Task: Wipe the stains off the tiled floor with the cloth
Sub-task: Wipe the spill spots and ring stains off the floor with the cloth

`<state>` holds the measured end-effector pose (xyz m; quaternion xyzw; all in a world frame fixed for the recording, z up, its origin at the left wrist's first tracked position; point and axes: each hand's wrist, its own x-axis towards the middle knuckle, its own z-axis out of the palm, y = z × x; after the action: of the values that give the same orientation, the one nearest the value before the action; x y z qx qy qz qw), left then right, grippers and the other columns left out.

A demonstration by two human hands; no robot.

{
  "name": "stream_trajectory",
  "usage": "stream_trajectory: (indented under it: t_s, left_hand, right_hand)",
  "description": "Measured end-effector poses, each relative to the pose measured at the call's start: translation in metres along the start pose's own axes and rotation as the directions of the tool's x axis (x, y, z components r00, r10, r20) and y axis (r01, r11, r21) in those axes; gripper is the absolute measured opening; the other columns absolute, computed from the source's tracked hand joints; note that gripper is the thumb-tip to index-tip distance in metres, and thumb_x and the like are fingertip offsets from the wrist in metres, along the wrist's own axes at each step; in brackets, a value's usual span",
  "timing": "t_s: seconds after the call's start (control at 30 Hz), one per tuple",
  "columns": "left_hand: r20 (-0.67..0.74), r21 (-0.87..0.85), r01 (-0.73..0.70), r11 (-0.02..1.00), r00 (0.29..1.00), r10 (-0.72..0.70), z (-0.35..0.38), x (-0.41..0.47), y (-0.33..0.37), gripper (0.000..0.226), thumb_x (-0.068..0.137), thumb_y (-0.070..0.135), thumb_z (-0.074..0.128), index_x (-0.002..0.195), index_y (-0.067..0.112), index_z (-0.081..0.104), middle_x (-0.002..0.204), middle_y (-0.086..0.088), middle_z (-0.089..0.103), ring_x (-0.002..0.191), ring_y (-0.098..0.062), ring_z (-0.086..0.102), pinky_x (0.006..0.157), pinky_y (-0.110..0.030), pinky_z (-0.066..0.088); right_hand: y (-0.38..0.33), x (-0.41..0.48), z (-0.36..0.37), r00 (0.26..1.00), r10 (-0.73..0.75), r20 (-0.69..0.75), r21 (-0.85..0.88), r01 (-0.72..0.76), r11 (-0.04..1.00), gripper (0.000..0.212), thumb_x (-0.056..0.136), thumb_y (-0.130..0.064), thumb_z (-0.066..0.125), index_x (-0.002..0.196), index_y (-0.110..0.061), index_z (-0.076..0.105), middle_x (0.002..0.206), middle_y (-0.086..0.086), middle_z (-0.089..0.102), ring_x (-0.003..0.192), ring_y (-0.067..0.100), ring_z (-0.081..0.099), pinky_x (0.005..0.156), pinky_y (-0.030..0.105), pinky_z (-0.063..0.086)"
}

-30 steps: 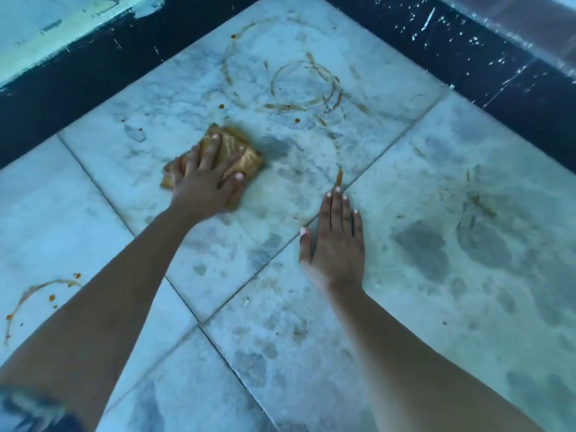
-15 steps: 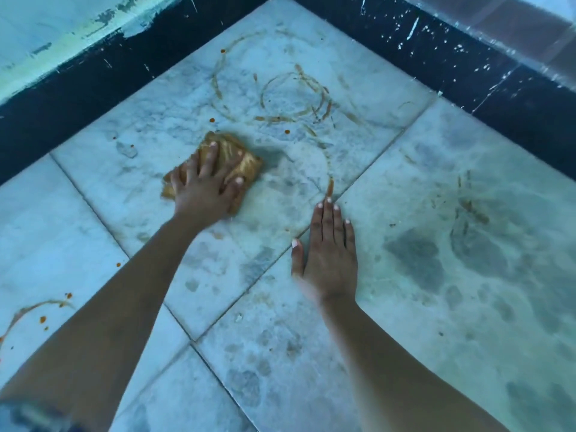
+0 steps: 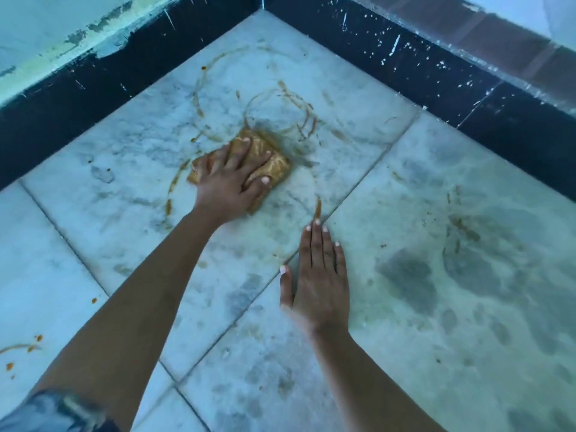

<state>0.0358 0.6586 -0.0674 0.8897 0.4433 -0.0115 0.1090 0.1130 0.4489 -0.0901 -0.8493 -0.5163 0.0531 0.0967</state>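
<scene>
Since the earlier frame the cloth (image 3: 274, 165) sits further toward 1 o'clock, with its far corner at the near rim of the small ring (image 3: 280, 115), where before it lay clear of it. The right hand (image 3: 318, 275) remains planted on the same tile joint. The left hand (image 3: 230, 179) lies flat on the cloth, fingers spread and pressing, nothing pinched. The cloth is on the floor (image 3: 93, 244) under that palm, at 11 o'clock from the right hand. The right hand is flat, fingers straight and together, holding nothing and bearing on the floor as a prop. Step in hand, as judged: scrubbing the corner tile, well short of done. Brown stains outstanding: the small ring at 12 o'clock from the cloth, a large arc (image 3: 199, 98) at 11 o'clock, a curved smear (image 3: 173, 188) at 9 o'clock just beside the cloth, a short streak (image 3: 318, 207) just beyond the right fingertips, faint marks (image 3: 461, 226) on the tile at 3 o'clock, and spatter (image 3: 21, 349) at 8 o'clock. The next move likely calls for firm pressure carried toward 12 o'clock across the ring, then back over the smear. The cloth looks soiled and may spread residue. No brand, label or legible writing is visible; the black skirting (image 3: 436, 67) bears only white flecks.
</scene>
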Motion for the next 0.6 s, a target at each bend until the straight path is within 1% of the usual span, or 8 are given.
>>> stream_trajectory:
  t_s: [0.1,0.2,0.27,0.33,0.4,0.47,0.53,0.6]
  left_hand:
    - [0.029,-0.036,0.236,0.971,0.972,-0.235,-0.016,0.06,-0.006,0.051,0.094,0.06,0.024,0.144,0.05,0.016,0.159,0.008,-0.001,0.146,-0.028,-0.002,0.112,-0.058,0.0]
    - [0.094,-0.067,0.245,0.967,0.967,-0.238,-0.023,0.114,0.025,0.054,0.095,0.059,0.023,0.146,0.047,0.012,0.16,0.004,-0.005,0.145,-0.033,-0.006,0.11,-0.063,-0.003]
    - [0.11,-0.021,0.147,0.989,0.984,-0.144,-0.019,0.119,0.053,0.056,0.094,0.059,0.024,0.147,0.046,0.009,0.16,0.003,-0.006,0.145,-0.034,-0.007,0.11,-0.063,-0.004]
    - [0.104,0.033,-0.021,0.999,0.994,0.017,-0.009,0.097,0.072,0.057,0.093,0.057,0.025,0.147,0.045,0.011,0.16,0.004,-0.004,0.145,-0.033,-0.005,0.111,-0.062,-0.005]
    - [0.05,0.012,-0.264,0.965,0.964,0.263,0.002,0.06,0.068,0.059,0.088,0.059,0.022,0.145,0.045,0.02,0.159,0.005,0.006,0.146,-0.03,0.001,0.113,-0.058,-0.002]
    - [-0.011,-0.057,-0.39,0.919,0.921,0.39,0.005,0.038,0.04,0.063,0.083,0.064,0.021,0.142,0.044,0.032,0.157,0.007,0.018,0.145,-0.026,0.011,0.113,-0.052,0.008]
    - [-0.077,-0.125,-0.259,0.958,0.965,0.25,0.001,0.052,0.011,0.061,0.083,0.065,0.026,0.139,0.043,0.039,0.155,0.009,0.024,0.144,-0.024,0.016,0.112,-0.049,0.011]
    - [-0.083,-0.151,0.011,0.989,0.996,-0.023,-0.007,0.082,0.003,0.052,0.09,0.06,0.032,0.14,0.045,0.036,0.157,0.009,0.019,0.145,-0.023,0.01,0.112,-0.05,0.006]
  right_hand:
    - [0.0,-0.001,-0.001,1.0,0.002,0.005,0.012,-0.002,1.0,0.07,0.088,-0.041,0.031,0.144,0.0,0.031,0.153,0.015,0.026,0.142,0.024,0.026,0.113,0.04,0.016]
    - [0.0,0.0,-0.002,1.0,0.008,0.001,0.015,-0.008,1.0,0.069,0.088,-0.041,0.031,0.143,0.0,0.033,0.152,0.015,0.028,0.141,0.024,0.027,0.112,0.04,0.017]
    - [-0.001,0.0,-0.003,1.0,0.005,-0.001,0.012,-0.005,1.0,0.069,0.088,-0.041,0.031,0.143,0.0,0.034,0.152,0.015,0.028,0.141,0.023,0.027,0.113,0.039,0.016]
    - [-0.001,-0.001,-0.003,1.0,0.004,0.005,0.02,-0.004,1.0,0.069,0.088,-0.041,0.032,0.143,0.0,0.034,0.152,0.015,0.028,0.141,0.023,0.027,0.113,0.04,0.017]
    - [0.0,-0.001,-0.004,1.0,0.005,0.006,0.027,-0.006,1.0,0.068,0.088,-0.041,0.032,0.143,0.0,0.034,0.153,0.015,0.027,0.141,0.024,0.027,0.113,0.04,0.017]
    - [0.0,-0.001,-0.003,1.0,0.006,0.02,0.025,-0.006,1.0,0.069,0.088,-0.041,0.033,0.144,0.0,0.032,0.153,0.015,0.025,0.142,0.024,0.025,0.113,0.04,0.017]
    - [0.001,-0.001,-0.002,0.999,0.005,0.035,0.021,-0.005,1.0,0.07,0.088,-0.041,0.034,0.145,-0.001,0.03,0.154,0.015,0.023,0.143,0.023,0.022,0.113,0.04,0.016]
    - [0.001,-0.001,-0.002,0.999,0.004,0.038,0.025,-0.005,1.0,0.07,0.088,-0.041,0.034,0.146,-0.001,0.028,0.155,0.014,0.022,0.143,0.023,0.021,0.114,0.04,0.016]
